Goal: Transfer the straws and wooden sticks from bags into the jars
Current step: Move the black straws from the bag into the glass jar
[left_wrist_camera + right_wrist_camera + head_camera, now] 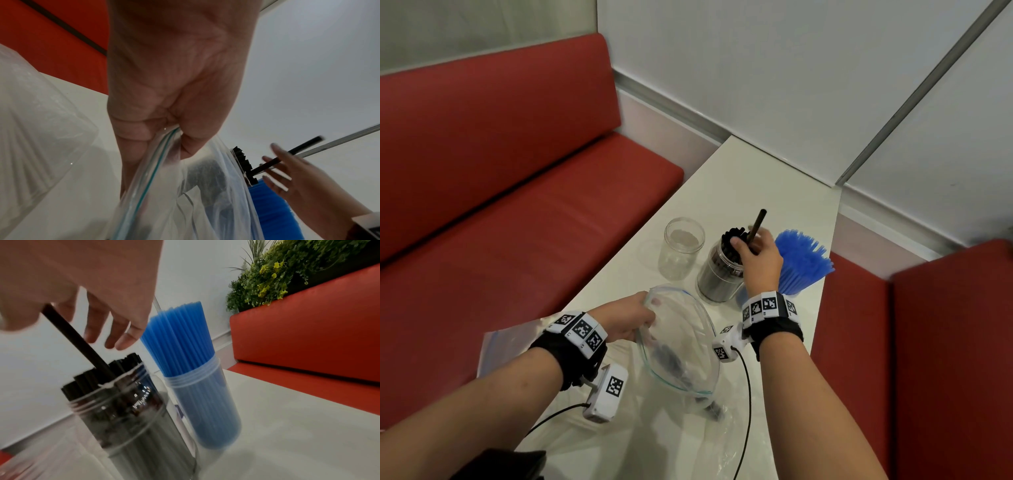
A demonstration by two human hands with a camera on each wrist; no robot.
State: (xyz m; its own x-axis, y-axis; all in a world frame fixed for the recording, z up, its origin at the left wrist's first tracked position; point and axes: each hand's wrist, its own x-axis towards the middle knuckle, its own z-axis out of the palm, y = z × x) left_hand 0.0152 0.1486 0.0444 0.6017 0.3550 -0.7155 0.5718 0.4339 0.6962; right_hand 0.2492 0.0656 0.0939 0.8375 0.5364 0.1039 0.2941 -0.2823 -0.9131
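Black straw (756, 229), light and bendy, pinched mid-shaft by my right hand (761, 261); left hand (627, 318) grips the slippery bag (681, 346) rim.

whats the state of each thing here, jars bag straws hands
empty jar: upright, lidless, nothing inside
black straw jar: upright, lidless, packed
single black straw: tilted, lower end among the others
blue straw jar: upright, lidless, full
zip bag: mouth open, few black straws inside
left hand: grips bag rim
right hand: pinches the straw

No readable text; wrist bands (581, 329) bear only coded markers.
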